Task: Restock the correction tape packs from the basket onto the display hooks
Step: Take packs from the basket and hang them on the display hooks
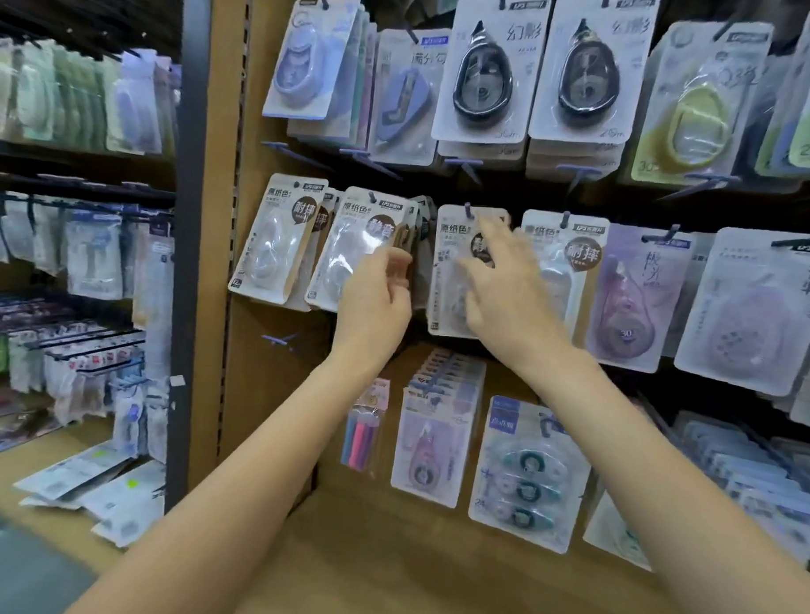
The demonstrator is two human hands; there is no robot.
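Beige correction tape packs hang in a middle row of hooks on the brown pegboard. My left hand (376,301) has its fingers curled at the right edge of the second stack of packs (357,250), and its thumb lies on the front pack. My right hand (502,282) lies with spread, straight fingers over the front of the third pack (445,280), which hangs from a hook (467,211). Both hands are slightly blurred. A similar pack (563,262) hangs just right of my right hand. No basket is in view.
Black and yellow tape packs (489,71) fill the row above. Lower hooks carry purple and teal packs (523,476) and a pen set (361,436). A bare hook (278,339) sticks out below my left hand. A dark upright post (187,253) separates a neighbouring shelf bay at left.
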